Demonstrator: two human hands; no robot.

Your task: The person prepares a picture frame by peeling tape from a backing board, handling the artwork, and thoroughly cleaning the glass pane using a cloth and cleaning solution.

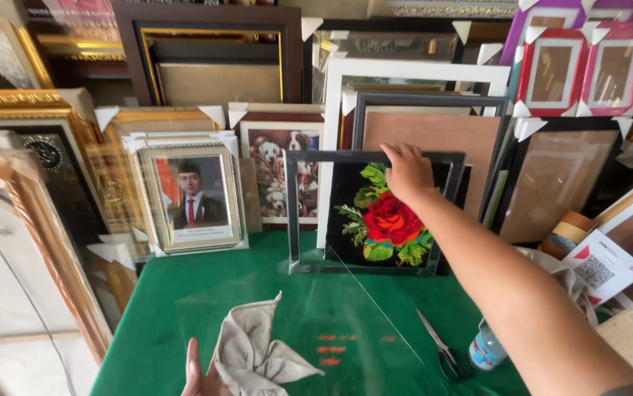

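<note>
Two hands are showing in my head view over a green table (155, 308). I am reaching the right hand (407, 172) forward and curling its fingers over the top edge of a dark frame (375, 213), so the grip is closed on that upper rail; the frame is standing upright at the back of the table, and the hold seems to be keeping it from tipping. Behind its opening, a black embroidery of a red rose (388, 220) is standing, filling the right part of the frame. The left hand (198, 374) is only peeking in at the bottom edge, fingers mostly straight and resting against a beige cloth (254, 352); I cannot tell whether it is actually gripping the cloth. A clear glass sheet (309, 323) is lying flat on the table under the cloth, likely the reason the cloth is sitting there. Scissors (441, 352) are lying on the table just right of the glass, beside a small bottle (487, 348). Many other frames are leaning in stacks against the back, among them a silver portrait frame (192, 198) at the left and a picture of dogs (280, 176) near the middle.
</note>
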